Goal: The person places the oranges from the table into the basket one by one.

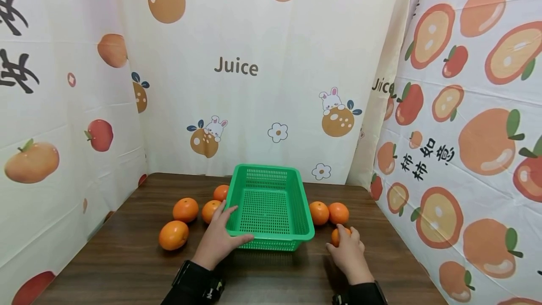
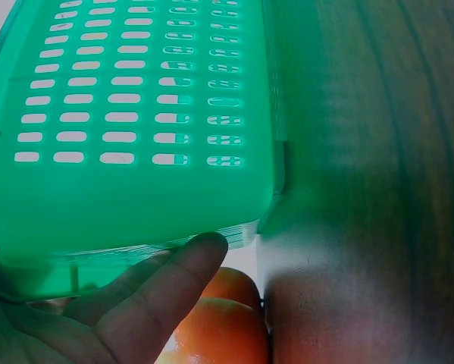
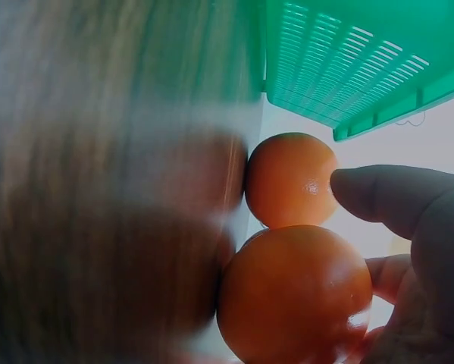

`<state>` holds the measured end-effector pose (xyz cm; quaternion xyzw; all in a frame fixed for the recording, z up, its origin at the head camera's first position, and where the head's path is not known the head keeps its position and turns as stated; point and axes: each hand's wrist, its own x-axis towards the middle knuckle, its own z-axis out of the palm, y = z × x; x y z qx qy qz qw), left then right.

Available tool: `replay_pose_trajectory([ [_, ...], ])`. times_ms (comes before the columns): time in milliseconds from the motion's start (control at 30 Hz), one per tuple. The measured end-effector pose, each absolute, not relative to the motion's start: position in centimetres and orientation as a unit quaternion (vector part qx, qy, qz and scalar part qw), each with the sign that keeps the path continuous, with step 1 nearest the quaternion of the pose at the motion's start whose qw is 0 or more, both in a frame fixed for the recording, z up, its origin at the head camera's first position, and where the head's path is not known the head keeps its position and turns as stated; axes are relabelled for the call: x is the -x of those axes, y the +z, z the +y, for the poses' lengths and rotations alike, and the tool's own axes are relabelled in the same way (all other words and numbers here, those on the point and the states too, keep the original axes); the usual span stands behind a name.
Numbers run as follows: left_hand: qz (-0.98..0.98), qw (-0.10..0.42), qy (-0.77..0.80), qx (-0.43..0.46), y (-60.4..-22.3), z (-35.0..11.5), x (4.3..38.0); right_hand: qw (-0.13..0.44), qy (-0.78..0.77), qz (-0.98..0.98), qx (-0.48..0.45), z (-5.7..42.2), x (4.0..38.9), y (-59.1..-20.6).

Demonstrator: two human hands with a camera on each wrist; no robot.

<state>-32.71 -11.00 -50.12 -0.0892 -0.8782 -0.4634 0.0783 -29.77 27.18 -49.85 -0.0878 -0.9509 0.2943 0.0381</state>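
Observation:
A green plastic basket [image 1: 264,211] with slotted walls stands on the table, nothing inside it. At its near left corner is my left hand [image 1: 219,238], thumb along the front rim and fingers spread along the left side. In the left wrist view, those fingers [image 2: 162,292] lie nearly straight against the basket wall [image 2: 136,193]. My right hand [image 1: 348,253] is over the nearest orange [image 1: 336,236] right of the basket. In the right wrist view, fingers lie behind that orange [image 3: 295,296]; the thumb [image 3: 386,193] appears slightly apart from it, overlapping a farther orange [image 3: 291,178].
Two more oranges, one [image 1: 319,213] close to the basket and another [image 1: 338,213] beside it, sit behind my right hand. Several oranges [image 1: 173,235] lie left of the basket. Printed curtains [image 1: 254,107] enclose the back and sides of the dark wooden table [image 1: 271,276].

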Motion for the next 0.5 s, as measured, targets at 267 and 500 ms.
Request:
replay_pose_trajectory([
  [267, -0.876, 0.078, -0.468, 0.087, -50.26, -10.98, 32.71, 0.062, 0.273, -0.957, 0.075, 26.75, 29.66, -49.93],
  [500, -0.876, 0.083, -0.466, 0.089, -50.28, -10.99, 32.66, 0.075, 0.247, -0.964, 0.055, 26.37, 29.79, -49.68],
])
